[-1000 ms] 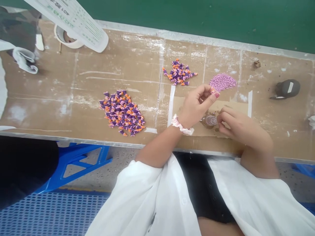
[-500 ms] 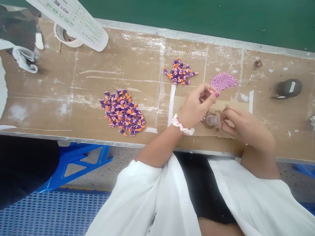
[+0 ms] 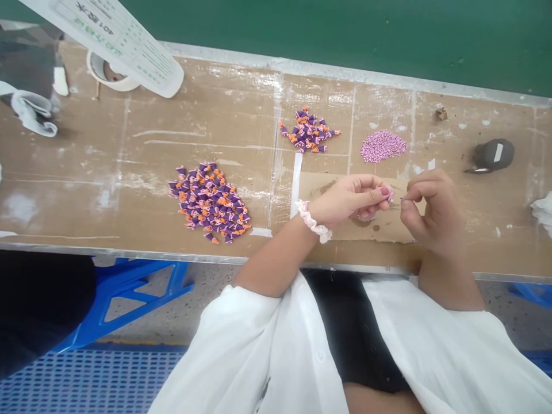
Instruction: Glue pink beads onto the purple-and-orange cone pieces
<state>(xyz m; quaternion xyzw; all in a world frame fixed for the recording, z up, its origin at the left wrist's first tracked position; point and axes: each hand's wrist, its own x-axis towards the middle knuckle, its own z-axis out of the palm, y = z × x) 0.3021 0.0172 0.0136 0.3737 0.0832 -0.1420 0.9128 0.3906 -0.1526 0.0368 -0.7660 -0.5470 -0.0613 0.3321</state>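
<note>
My left hand (image 3: 351, 200), with a pale scrunchie (image 3: 314, 221) at its wrist, pinches a small figurine, mostly hidden, with a pink part showing at the fingertips. To its right, my right hand (image 3: 434, 208) is closed in a pinch on something thin and dark-tipped, too small to name, which points toward the figurine. Beneath the left fingers a small clear container (image 3: 365, 218) shows only in part, on a stained cardboard piece (image 3: 397, 230). Beyond the hands lies a heap of tiny pink pieces (image 3: 383, 146). A small pile of purple-and-orange figurines (image 3: 308, 132) lies left of it.
A larger pile of similar figurines (image 3: 211, 201) covers the left middle of the cardboard-topped table. Back left are a tape roll (image 3: 97, 69) and a white bottle (image 3: 159, 72) with printed text. A dark rounded object (image 3: 494, 155) sits at right; a blue stool (image 3: 142, 296) stands below.
My left hand has come down and right from beside the pink heap, covering most of the clear container. My right hand has risen and moved right, away from the container. The view has shifted slightly.
</note>
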